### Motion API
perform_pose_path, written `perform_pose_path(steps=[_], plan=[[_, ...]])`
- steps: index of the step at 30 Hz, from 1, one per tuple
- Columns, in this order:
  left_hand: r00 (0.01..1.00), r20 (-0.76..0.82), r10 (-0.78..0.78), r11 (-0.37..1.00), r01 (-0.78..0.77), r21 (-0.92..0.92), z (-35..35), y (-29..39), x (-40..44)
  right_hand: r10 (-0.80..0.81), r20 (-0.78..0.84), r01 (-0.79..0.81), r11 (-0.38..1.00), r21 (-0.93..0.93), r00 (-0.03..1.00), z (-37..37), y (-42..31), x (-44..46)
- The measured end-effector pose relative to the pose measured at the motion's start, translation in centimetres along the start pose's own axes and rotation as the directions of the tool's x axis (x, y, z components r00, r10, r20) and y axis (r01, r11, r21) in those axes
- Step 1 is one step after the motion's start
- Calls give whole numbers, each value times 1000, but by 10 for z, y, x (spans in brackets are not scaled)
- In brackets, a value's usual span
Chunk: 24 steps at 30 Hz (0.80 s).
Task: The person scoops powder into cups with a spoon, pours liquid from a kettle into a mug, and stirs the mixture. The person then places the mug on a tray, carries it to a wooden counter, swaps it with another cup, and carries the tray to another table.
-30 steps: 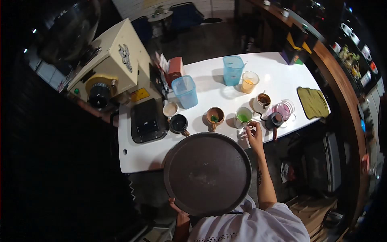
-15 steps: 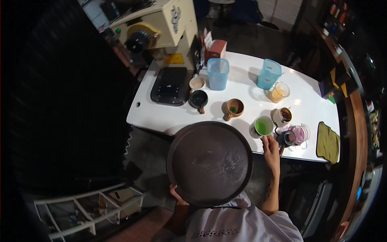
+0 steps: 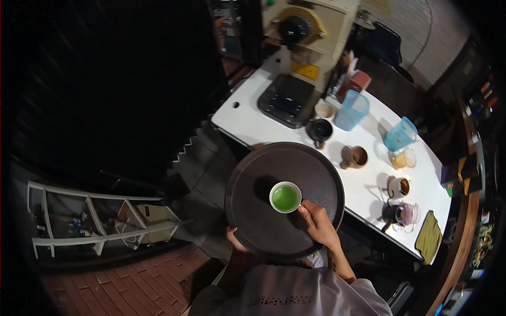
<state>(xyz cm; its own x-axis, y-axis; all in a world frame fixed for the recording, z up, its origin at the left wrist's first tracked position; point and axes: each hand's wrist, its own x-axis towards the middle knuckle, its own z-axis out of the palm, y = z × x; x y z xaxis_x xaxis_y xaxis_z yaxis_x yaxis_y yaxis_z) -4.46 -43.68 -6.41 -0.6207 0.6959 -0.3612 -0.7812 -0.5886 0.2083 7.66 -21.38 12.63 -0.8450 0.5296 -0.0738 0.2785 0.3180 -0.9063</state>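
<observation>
My right hand (image 3: 319,224) grips the handle of a white cup (image 3: 285,197) with bright green liquid in it. The cup is over the middle of a round dark tray (image 3: 253,221); whether its base touches the tray cannot be made out. My left hand (image 3: 237,239) holds the tray's lower left edge, its thumb at the rim and its other fingers hidden underneath. Beyond the tray, a brown cup (image 3: 358,157) and a black cup (image 3: 322,129) stand on the white table (image 3: 242,121).
A grinder (image 3: 316,47) stands behind a black scale (image 3: 289,100). Two blue containers (image 3: 352,110), a glass of orange drink (image 3: 404,158), a dark pot (image 3: 392,213) and a green cloth (image 3: 429,237) are on the table. A white rack (image 3: 95,226) is at left.
The cup of green liquid has come off the table in my right hand and moved left, over the tray. The view has turned left, so the table now appears further right.
</observation>
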Motion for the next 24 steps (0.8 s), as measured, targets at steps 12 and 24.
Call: perform_pose_path(steps=[12,24], plan=[[946,-111,303,901,-247,356,-28,217,26,-216,119,200,971,133,969,169,-54,121],[919,-95,383,904,-352,243,-21,374,129,-126,110,107,981,163,986,274,-97,270]])
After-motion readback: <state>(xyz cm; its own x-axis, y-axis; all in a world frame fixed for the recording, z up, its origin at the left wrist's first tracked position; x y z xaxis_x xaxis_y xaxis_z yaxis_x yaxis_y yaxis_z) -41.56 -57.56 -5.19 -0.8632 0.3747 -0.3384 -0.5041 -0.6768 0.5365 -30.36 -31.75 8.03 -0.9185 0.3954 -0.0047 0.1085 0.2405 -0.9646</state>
